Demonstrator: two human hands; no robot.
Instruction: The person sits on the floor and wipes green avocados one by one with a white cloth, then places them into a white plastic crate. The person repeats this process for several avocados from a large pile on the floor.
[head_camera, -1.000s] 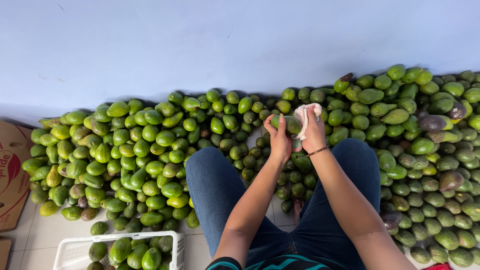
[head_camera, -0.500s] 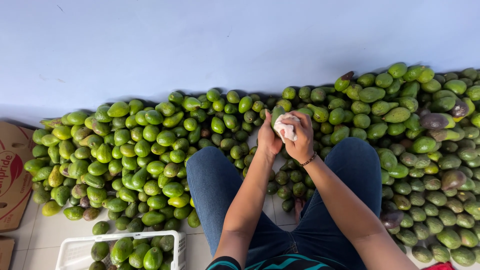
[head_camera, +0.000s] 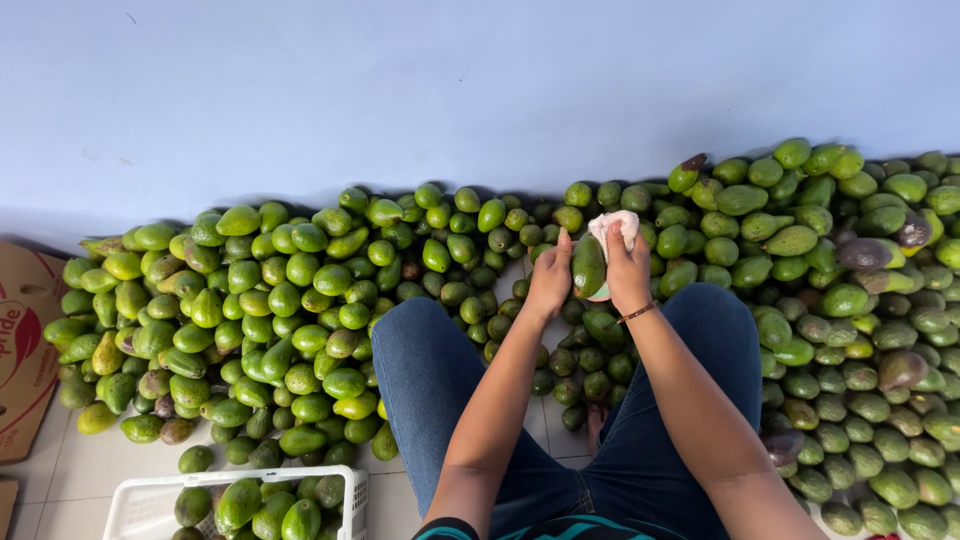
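Nearest the camera, at the bottom left, a white plastic crate (head_camera: 135, 500) stands on the tiled floor (head_camera: 60, 470), part-filled with green avocados, within easy reach of the seated person, whose legs in blue jeans (head_camera: 430, 380) stretch forward into the gap in the fruit. Beyond the knees both forearms meet over that gap. The left hand (head_camera: 549, 283) has its fingers curled around a green avocado (head_camera: 588, 265), thumb raised along its side, so the fruit is held upright and steady between the two hands. The right hand (head_camera: 627, 272), with a thin band at the wrist, has its fingers closed on a white cloth (head_camera: 615, 225) bunched against the upper side of the same avocado, a grip that suits rubbing the skin. On both sides and farther out lies the big heap of avocados (head_camera: 280, 300), mostly bright green with a few dark, purplish ones at the right, banked up against the pale blue wall (head_camera: 450, 90); a brown cardboard box (head_camera: 25, 340) lies flat at the far left edge. Compared with half a second ago, the cloth covered most of the fruit between the palms; now the cloth sits higher and more of the green avocado shows.
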